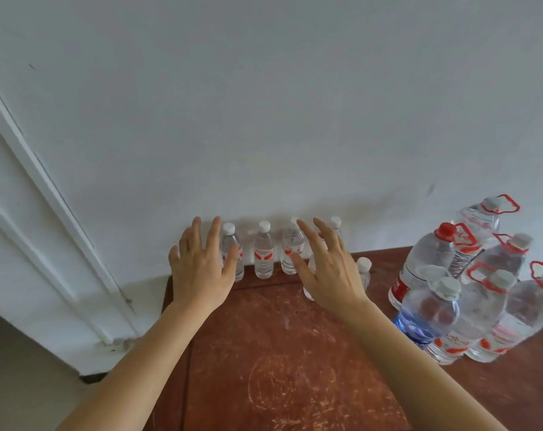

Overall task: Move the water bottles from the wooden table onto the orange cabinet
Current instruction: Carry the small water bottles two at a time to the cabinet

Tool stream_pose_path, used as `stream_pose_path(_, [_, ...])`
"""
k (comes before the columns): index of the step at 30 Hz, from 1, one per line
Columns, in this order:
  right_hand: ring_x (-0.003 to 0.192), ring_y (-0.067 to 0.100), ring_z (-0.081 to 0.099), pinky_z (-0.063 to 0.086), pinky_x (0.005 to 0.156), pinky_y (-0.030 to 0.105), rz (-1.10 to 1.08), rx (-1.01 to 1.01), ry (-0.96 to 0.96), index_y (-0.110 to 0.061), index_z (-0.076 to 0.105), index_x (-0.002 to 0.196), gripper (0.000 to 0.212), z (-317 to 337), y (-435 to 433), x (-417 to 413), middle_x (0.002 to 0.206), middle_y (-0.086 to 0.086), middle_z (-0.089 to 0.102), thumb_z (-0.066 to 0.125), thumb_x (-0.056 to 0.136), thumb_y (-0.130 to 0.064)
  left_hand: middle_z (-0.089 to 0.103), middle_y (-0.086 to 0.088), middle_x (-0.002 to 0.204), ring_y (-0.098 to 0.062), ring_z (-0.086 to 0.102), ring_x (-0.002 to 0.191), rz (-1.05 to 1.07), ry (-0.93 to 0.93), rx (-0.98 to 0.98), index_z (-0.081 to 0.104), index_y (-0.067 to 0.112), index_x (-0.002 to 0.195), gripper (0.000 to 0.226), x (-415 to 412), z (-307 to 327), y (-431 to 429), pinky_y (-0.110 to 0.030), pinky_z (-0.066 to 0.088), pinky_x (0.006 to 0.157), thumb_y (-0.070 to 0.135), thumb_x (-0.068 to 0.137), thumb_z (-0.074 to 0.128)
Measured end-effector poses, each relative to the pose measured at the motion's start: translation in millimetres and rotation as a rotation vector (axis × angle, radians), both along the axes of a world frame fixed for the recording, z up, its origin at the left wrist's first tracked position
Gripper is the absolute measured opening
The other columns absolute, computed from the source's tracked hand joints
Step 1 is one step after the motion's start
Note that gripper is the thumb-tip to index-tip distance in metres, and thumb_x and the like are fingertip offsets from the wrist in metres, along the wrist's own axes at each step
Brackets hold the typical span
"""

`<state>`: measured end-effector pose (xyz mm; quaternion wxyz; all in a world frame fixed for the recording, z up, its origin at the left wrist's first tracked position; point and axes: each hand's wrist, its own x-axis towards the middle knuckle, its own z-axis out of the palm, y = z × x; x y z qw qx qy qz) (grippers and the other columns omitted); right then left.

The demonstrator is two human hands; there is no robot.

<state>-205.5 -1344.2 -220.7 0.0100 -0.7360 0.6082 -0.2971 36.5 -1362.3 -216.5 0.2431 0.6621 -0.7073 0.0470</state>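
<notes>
Several small clear water bottles with white caps and red labels stand in a row against the white wall at the far edge of the reddish-brown wooden table (279,353). My left hand (201,265) is open, fingers spread, just in front of the leftmost bottle (232,253) and partly covering it. The second bottle (264,253) stands free between my hands. My right hand (326,269) is open too, in front of the third bottle (292,244) and hiding other small bottles behind it; one small bottle (364,270) shows to its right. Neither hand holds anything. No orange cabinet is in view.
A cluster of large water jugs (469,300) with red handles and one blue-labelled jug (425,312) crowds the table's right side. A white door and frame (46,228) stand to the left. The floor (21,384) shows at lower left.
</notes>
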Motion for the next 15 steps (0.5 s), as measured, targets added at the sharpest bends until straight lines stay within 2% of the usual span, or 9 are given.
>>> stream_pose_path(2, [0.131,0.031,0.052,0.056,0.081,0.044,0.018,0.054,-0.02,-0.039,0.019,0.158,0.064,-22.5,-29.9,4.7,0.162,0.003,0.027,0.047,0.102,-0.053,0.035,-0.023,0.155,-0.043,0.041,0.137,-0.002,0.015,0.042,0.032,0.016,0.151,0.066,1.6,-24.2,-26.1,-0.063,0.042,0.103,0.057,0.098,0.033])
stream_pose_path(5, [0.135,0.028,0.049,0.056,0.084,0.044,0.054,0.121,-0.078,-0.036,0.017,0.16,0.067,-54.3,-68.6,11.8,0.162,0.005,0.028,0.047,0.102,-0.052,0.036,-0.025,0.154,-0.043,0.041,0.138,0.016,0.064,0.107,0.03,0.013,0.151,0.066,-1.1,-56.3,-53.1,-0.061,0.041,0.104,0.054,0.101,0.039])
stream_pose_path(9, [0.126,0.026,0.057,0.055,0.083,0.041,0.106,0.213,-0.182,-0.04,0.0,0.16,0.078,-96.3,-108.7,21.3,0.163,0.002,0.022,0.052,0.103,-0.045,0.031,-0.023,0.157,-0.042,0.036,0.142,0.04,0.119,0.211,0.021,0.012,0.155,0.077,-5.5,-93.2,-81.7,-0.056,0.038,0.108,0.058,0.097,0.04])
stream_pose_path(11, [0.125,0.027,0.058,0.053,0.091,0.044,0.119,0.265,-0.243,-0.043,-0.01,0.159,0.083,-115.7,-128.7,25.4,0.165,0.002,0.017,0.051,0.102,-0.048,0.026,-0.019,0.16,-0.037,0.03,0.146,0.046,0.16,0.262,0.015,0.011,0.157,0.081,-7.5,-113.3,-99.9,-0.052,0.035,0.112,0.058,0.097,0.042])
stream_pose_path(13, [0.14,0.029,0.046,0.047,0.104,0.048,0.14,0.282,-0.272,-0.044,-0.017,0.157,0.088,-128.1,-141.7,30.5,0.167,0.004,0.013,0.052,0.102,-0.048,0.024,-0.016,0.161,-0.034,0.028,0.147,0.044,0.248,0.3,0.012,0.011,0.158,0.083,-9.9,-124.1,-112.3,-0.048,0.032,0.114,0.055,0.097,0.047])
stream_pose_path(15, [0.152,0.025,0.026,0.036,0.114,0.046,0.175,0.292,-0.314,-0.041,-0.02,0.156,0.094,-151.4,-161.1,37.3,0.168,0.005,0.01,0.056,0.102,-0.043,0.027,-0.013,0.161,-0.031,0.029,0.147,0.029,0.35,0.317,0.011,0.015,0.158,0.085,-11.5,-145.8,-131.1,-0.047,0.032,0.114,0.055,0.095,0.052])
